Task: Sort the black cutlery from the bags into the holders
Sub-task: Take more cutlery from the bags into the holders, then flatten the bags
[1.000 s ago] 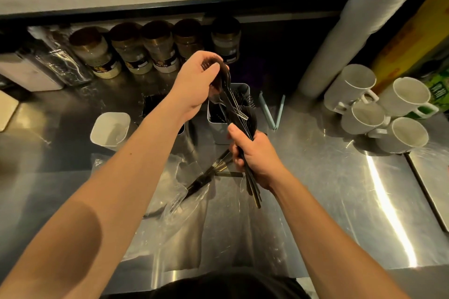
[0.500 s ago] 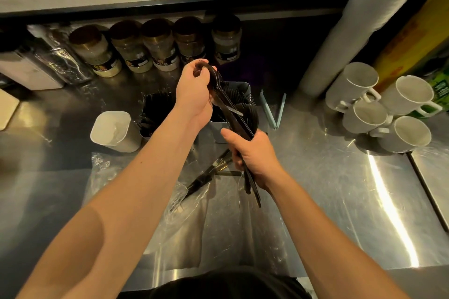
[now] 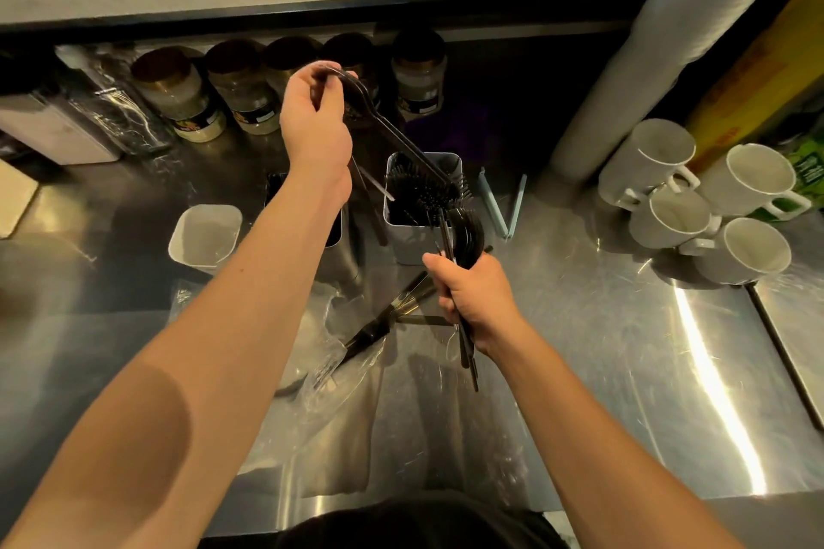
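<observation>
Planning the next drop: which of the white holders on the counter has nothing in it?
The small white holder farthest left, beside the left forearm. Its inside shows bare white, while the white holder under the left hand is packed with black forks.

Black cutlery fills a white holder on the silver (streak-lit) counter, near white mugs.

Dim, warm light; glaring steel

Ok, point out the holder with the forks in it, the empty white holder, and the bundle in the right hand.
fork holder (image 3: 412, 243): head view, on its pale front wall.
empty white holder (image 3: 187, 246): head view, on its near rim.
bundle of black spoons (image 3: 468, 236): head view, on the stacked bowls above the right hand.
</observation>
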`<move>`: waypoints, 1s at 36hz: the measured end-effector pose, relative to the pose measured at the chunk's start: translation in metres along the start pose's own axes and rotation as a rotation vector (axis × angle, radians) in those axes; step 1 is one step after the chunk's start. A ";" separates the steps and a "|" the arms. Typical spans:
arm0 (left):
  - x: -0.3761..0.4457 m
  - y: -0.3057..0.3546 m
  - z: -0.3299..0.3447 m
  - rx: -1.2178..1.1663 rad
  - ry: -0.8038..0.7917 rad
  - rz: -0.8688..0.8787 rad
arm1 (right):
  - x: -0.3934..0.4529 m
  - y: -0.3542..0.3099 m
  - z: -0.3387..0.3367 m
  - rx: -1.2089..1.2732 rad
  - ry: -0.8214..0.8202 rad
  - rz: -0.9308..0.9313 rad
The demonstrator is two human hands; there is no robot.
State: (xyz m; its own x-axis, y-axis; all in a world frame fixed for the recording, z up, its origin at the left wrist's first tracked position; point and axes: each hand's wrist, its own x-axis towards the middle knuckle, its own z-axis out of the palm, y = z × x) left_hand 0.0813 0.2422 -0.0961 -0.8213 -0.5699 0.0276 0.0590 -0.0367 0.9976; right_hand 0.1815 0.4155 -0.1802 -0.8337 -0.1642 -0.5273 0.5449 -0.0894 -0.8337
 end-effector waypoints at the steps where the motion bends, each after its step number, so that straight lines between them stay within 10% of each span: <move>1: 0.001 -0.002 0.001 0.018 -0.002 0.012 | 0.000 0.000 0.000 0.007 0.001 0.002; 20: -0.019 -0.047 0.014 0.846 -0.485 0.262 | -0.001 -0.009 -0.001 0.094 0.016 -0.060; 36: -0.029 -0.019 -0.014 0.429 -0.316 0.140 | -0.017 -0.017 0.017 0.151 0.075 -0.174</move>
State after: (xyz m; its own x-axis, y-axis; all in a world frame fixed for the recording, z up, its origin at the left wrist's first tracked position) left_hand 0.1118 0.2485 -0.1168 -0.9565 -0.2686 0.1140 -0.0023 0.3978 0.9175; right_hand 0.1879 0.4028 -0.1541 -0.9174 -0.0609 -0.3934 0.3952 -0.2571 -0.8819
